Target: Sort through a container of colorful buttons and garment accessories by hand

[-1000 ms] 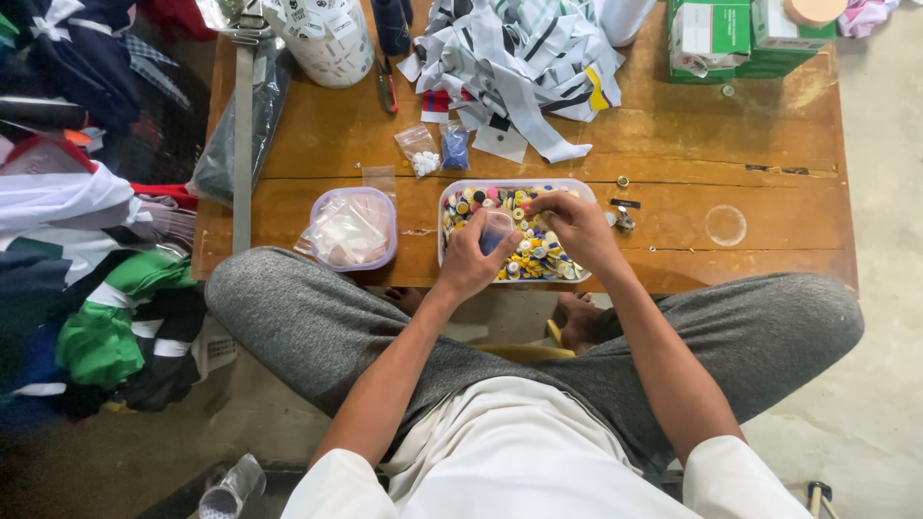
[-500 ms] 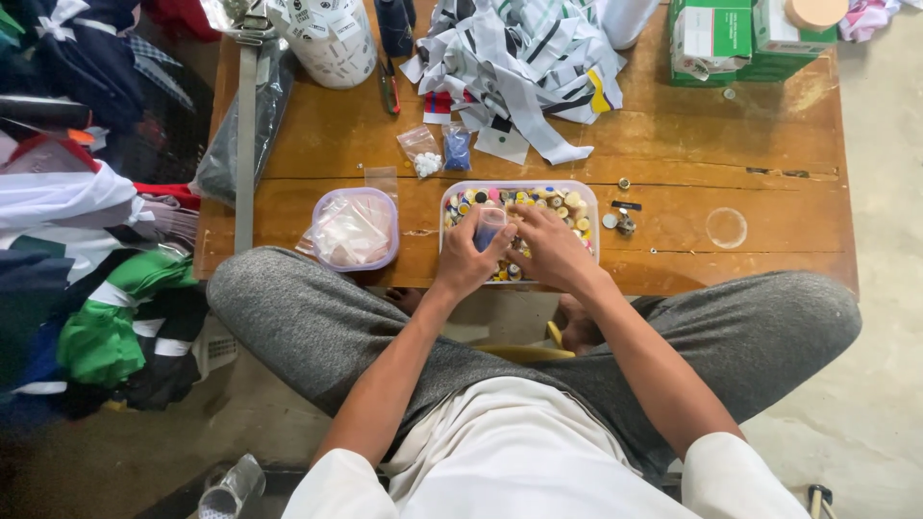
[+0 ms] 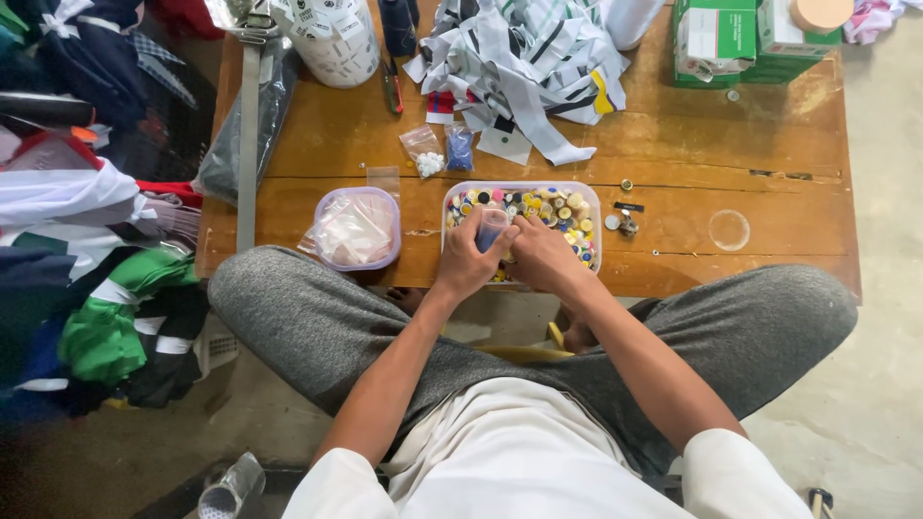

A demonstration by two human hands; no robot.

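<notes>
At the near edge of the wooden table [image 3: 673, 144], both hands meet over the clear tray [image 3: 588, 197] of coloured buttons. The left hand [image 3: 468, 261] is closed around a small clear bag [image 3: 491, 229] with something blue inside, holding it upright just above the tray's near left corner. The right hand [image 3: 540, 256] presses in beside it, fingers curled and touching the bag; whether it pinches anything I cannot tell. Left of the tray sits a lilac tub [image 3: 358, 228] stuffed with plastic bags. Behind the tray lie two little bags, one of white beads [image 3: 424, 154], one of blue [image 3: 460, 147]. Fabric strips [image 3: 519, 58] heap at the far edge, green boxes [image 3: 740, 38] fill the far right corner.
</notes>
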